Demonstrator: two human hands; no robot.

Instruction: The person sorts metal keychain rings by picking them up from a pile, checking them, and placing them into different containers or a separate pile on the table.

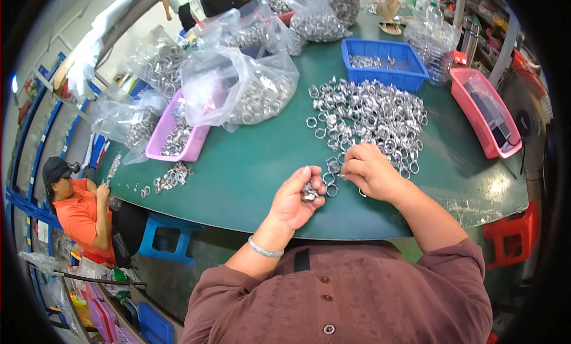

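At a green table [250, 171], a person's left hand [291, 200] curls around a cluster of small metal rings [308, 192], just left of a few loose rings [332, 190] at the near edge of the main heap [377, 112]. The right hand [371, 170] bunches its fingertips there; whether they pinch a ring cannot be told. The rings look light, stiff and hard to break, likely slick on their smooth faces and prone to snagging one another, each probably best pinched across its outer rim.
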